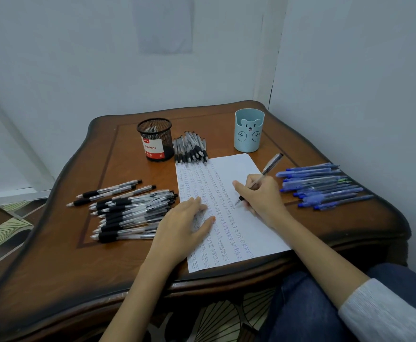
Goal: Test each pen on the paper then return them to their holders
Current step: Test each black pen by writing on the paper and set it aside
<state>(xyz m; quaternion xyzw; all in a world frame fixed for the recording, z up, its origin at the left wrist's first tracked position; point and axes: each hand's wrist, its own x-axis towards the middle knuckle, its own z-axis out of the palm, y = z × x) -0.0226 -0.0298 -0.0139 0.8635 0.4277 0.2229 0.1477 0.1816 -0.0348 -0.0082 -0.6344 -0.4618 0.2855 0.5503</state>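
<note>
Dark wood desk (128, 267), wavy carved edge, inlaid border line, set into a corner of pale walls.

Pen (272, 164): clear barrel, black grip. Right hand (263, 198) has its fingers curled round it in a writing grip. The tip is down on the paper (236, 166), right of the sheet's middle, and the barrel tilts up and away.

The paper is a white sheet lying lengthwise mid-desk, its near end close to the front edge. It is covered in columns of small marks, too small to read.

Left hand (184, 223) lies flat with fingers straight, pressing the sheet's left side and holding nothing. Hands are apart.

- Black mesh holder (155, 139) is behind the sheet on the left. Its red-and-white label reads "Ball Pens"; the smaller print is illegible.
- Bundle of black-grip pens (191, 148) lies just beside it, touching the sheet's far edge.
- Pale blue holder (249, 130) with a bear face stands behind the sheet on the right.
- Pile of black-grip pens (128, 211) lies left of the sheet.
- Blue pens (325, 186) lie to the right.

Wall sheet (163, 23) hangs above; its print is unreadable. Floor (4, 230) has patterned green tile. Grey sleeve (387, 312) is on the right arm, with jeans (313, 304) below.
</note>
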